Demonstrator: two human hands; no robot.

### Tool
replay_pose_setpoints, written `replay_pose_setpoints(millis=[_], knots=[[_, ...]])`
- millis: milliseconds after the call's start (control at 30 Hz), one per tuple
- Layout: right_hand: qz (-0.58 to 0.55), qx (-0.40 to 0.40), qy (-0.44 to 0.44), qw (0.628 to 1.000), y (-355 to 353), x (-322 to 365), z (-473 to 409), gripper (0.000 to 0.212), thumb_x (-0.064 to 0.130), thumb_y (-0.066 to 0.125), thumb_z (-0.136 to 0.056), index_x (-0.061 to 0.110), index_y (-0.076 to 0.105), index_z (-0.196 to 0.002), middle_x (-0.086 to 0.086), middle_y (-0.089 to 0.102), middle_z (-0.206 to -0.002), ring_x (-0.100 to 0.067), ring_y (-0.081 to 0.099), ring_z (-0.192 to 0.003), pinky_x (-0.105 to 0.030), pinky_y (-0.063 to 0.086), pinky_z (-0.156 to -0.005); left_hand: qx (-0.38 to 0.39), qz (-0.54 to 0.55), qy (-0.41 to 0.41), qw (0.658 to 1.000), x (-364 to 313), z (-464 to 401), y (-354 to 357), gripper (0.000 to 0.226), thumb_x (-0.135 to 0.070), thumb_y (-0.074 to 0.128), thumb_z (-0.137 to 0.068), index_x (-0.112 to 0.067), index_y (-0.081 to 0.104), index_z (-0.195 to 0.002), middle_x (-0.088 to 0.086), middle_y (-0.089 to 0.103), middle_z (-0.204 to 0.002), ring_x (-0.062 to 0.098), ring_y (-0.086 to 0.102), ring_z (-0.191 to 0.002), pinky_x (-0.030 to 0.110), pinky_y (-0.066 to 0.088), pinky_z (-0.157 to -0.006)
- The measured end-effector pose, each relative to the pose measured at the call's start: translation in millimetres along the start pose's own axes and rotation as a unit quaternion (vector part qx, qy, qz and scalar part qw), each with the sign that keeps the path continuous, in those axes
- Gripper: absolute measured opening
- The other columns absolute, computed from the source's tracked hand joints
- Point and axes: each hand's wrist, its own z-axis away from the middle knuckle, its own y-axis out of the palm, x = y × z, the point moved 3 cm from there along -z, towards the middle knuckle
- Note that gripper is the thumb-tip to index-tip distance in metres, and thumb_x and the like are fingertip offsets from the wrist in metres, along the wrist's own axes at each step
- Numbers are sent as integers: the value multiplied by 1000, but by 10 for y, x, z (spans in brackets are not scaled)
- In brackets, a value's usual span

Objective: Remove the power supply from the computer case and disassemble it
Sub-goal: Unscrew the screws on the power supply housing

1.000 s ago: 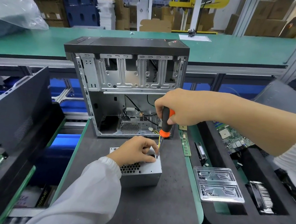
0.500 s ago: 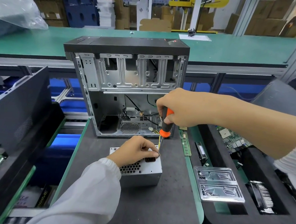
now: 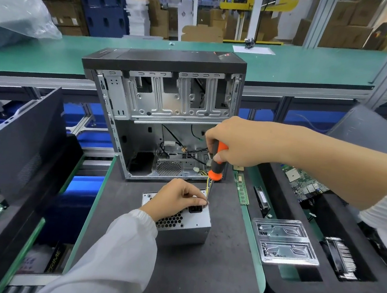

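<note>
A silver power supply lies on the dark foam mat in front of the open computer case. My left hand rests on its top, fingers curled around the screwdriver's shaft at the far right corner. My right hand grips the orange and black screwdriver from above, holding it upright with the tip down on the power supply. Yellow and black wires run from the power supply's far side toward the case.
A clear plastic screw tray sits on a black foam organiser at the right, beside a RAM stick, a heatsink and a motherboard. A black side panel leans at the left. A green bench runs behind.
The right hand has shifted slightly on the screwdriver handle. My left fingers have moved to the shaft near the tip. The power supply stays in place.
</note>
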Motion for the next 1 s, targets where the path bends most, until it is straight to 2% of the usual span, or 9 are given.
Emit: replay_pose_setpoints(millis=[200, 367, 500, 567, 667, 733, 800, 900, 1000], knots=[[-2, 4, -4, 1000, -2, -5, -1, 16, 22, 54, -95, 18, 59, -109, 5, 49, -90, -16, 48, -85, -18, 30, -52, 1, -2, 3, 1000, 2, -1, -1, 7, -28, 73, -87, -26, 79, -89, -4, 76, -84, 23, 68, -80, 47, 54, -82], [35, 0, -8, 999, 41, 50, 6, 21, 32, 52, -97, 15, 54, -109, -5, 56, -100, -22, 54, -85, -26, 34, -52, 7, -8, 15, 1000, 6, -13, -3, 6, -31, 72, -88, -33, 77, -86, 13, 70, -74, 31, 53, -63, 38, 48, -67], [106, -39, -33, 993, 66, 179, 32, 36, 43, 48, -96, 13, 43, -79, -2, 45, -69, -16, 44, -55, -26, 25, -42, 37, 4, 27, 999, -24, -25, -31, 16, -26, 73, -87, -41, 75, -82, 0, 67, -65, 14, 47, -58, 32, 38, -60], [117, -48, -45, 991, 75, 213, 37, 38, 44, 48, -96, 14, 39, -74, -1, 42, -67, -14, 42, -54, -26, 25, -43, 50, 17, 28, 998, -15, -33, -46, 11, -27, 73, -87, -37, 77, -87, -5, 55, -55, 11, 39, -55, 27, 33, -58], [74, -14, -77, 994, 101, 233, 30, 22, 36, 54, -95, 15, 49, -98, 0, 45, -88, -17, 51, -75, -25, 33, -53, 60, 28, 37, 997, -20, -28, -104, 12, -28, 72, -88, -33, 77, -98, -6, 28, -52, 13, 25, -52, 29, 24, -56], [62, 10, -101, 993, 98, 237, 30, 13, 26, 59, -92, 20, 48, -98, 9, 35, -86, -5, 39, -69, -17, 30, -52, 61, 42, 34, 997, -38, -16, -172, 16, -28, 73, -87, -36, 76, -101, -5, 24, -53, 14, 22, -51, 31, 24, -58], [54, 19, -122, 991, 79, 231, 14, 15, 12, 60, -88, 21, 50, -96, 11, 33, -84, -6, 36, -68, -13, 32, -55, 63, 72, 42, 995, -82, 1, -237, 21, -31, 75, -85, -38, 75, -104, -9, 20, -54, 15, 19, -52, 30, 27, -60], [47, 32, -146, 988, 23, 224, -26, 27, -4, 56, -79, 20, 60, -91, 12, 39, -89, -13, 46, -83, -23, 35, -60, 77, 111, 74, 988, -188, -15, -281, 17, -31, 76, -84, -26, 73, -101, -7, 16, -57, 15, 33, -58, 36, 43, -86], [27, 50, -174, 983, -10, 288, -20, 36, -12, 49, -67, 21, 61, -67, 11, 42, -85, -18, 50, -87, -37, 46, -67, 79, 133, 90, 984, -272, -68, -219, 25, -30, 75, -85, -15, 64, -68, 9, 32, -61, 18, 61, -79, 27, 46, -83]])
